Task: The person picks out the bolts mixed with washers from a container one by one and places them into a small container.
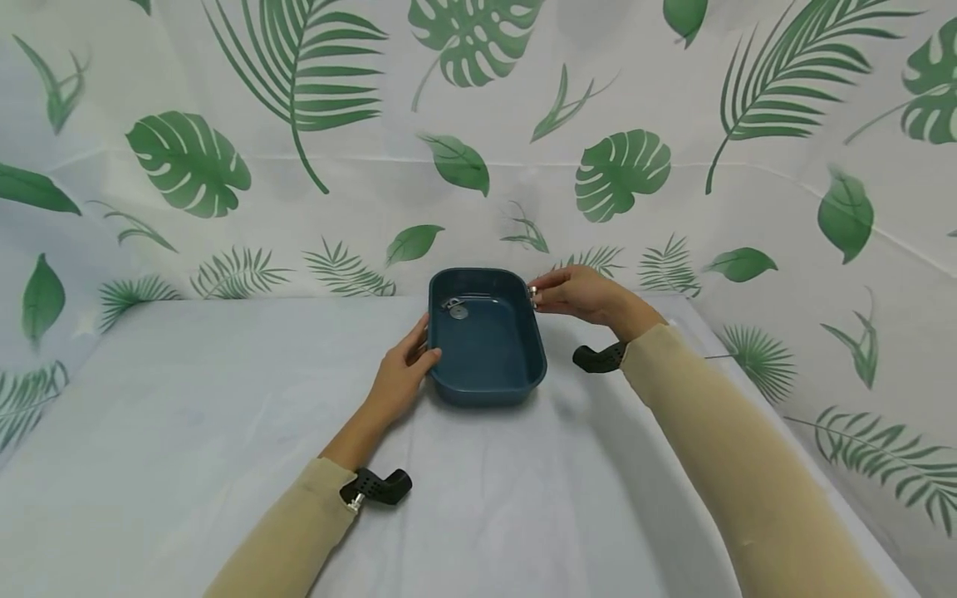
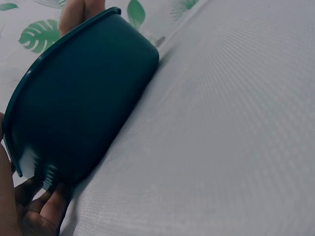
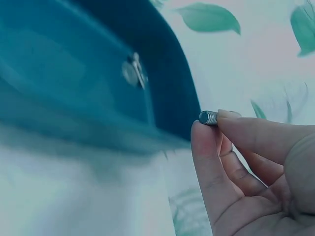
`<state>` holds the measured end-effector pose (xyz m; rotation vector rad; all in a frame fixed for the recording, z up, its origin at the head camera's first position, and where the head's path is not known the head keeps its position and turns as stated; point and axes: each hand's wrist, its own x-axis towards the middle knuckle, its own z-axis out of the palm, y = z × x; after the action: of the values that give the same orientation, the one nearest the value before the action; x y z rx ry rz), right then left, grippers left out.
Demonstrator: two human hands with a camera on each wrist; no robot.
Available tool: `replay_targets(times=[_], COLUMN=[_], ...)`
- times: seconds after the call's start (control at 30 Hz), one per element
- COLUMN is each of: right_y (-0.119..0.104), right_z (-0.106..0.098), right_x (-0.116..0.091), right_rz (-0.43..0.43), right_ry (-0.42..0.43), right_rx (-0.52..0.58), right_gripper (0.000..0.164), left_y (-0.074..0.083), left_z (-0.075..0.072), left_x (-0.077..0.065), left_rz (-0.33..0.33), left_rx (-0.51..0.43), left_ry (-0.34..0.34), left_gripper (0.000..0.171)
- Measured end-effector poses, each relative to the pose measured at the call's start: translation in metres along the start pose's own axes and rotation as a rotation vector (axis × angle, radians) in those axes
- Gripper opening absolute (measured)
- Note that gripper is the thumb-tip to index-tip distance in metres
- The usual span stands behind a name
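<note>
A deep blue rectangular tray with rounded corners is on the white-covered table. My left hand grips its left side in the head view, thumb at the rim and fingers against the outer wall; those fingers also show low in the left wrist view. By the tray's far right corner, my right hand pinches a small silver bolt between thumb and forefinger, its threaded end sticking out. Inside the tray, near the far left, lie a round metal washer and another small metal piece.
White cloth covers the table. Behind it hangs a white backdrop printed with green leaves, which also runs down the right side. A black wrist mount is on the left wrist and another black mount on the right.
</note>
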<state>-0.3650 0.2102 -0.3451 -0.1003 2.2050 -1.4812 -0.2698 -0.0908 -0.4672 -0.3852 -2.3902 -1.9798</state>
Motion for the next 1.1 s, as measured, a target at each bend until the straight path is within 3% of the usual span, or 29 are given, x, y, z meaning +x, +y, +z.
replay_targets(times=[0.27, 0.47, 0.77, 0.83, 1.1], right_y=[0.017, 0.026, 0.046, 0.051, 0.07], right_z=[-0.042, -0.072, -0.112, -0.116, -0.131], right_x=[-0.021, -0.037, -0.055, -0.057, -0.059], right_rz=[0.006, 0.024, 0.068, 0.073, 0.129], right_ry=[0.049, 0.079, 0.102, 0.101, 0.123], right_rx=[-0.001, 0.003, 0.019, 0.006, -0.101], right_gripper=[0.048, 0.043, 0.017, 0.019, 0.056], left_y=[0.027, 0.005, 0.002, 0.002, 0.001], left_z=[-0.004, -0.001, 0.0, 0.0, 0.001], left_x=[-0.008, 0.001, 0.001, 0.001, 0.001], left_rz=[-0.032, -0.012, 0.006, -0.001, 0.0], left_rx=[0.013, 0.007, 0.028, 0.026, 0.012], left_ry=[-0.029, -0.01, 0.005, 0.012, 0.01], left_gripper=[0.065, 0.064, 0.064, 0.064, 0.063])
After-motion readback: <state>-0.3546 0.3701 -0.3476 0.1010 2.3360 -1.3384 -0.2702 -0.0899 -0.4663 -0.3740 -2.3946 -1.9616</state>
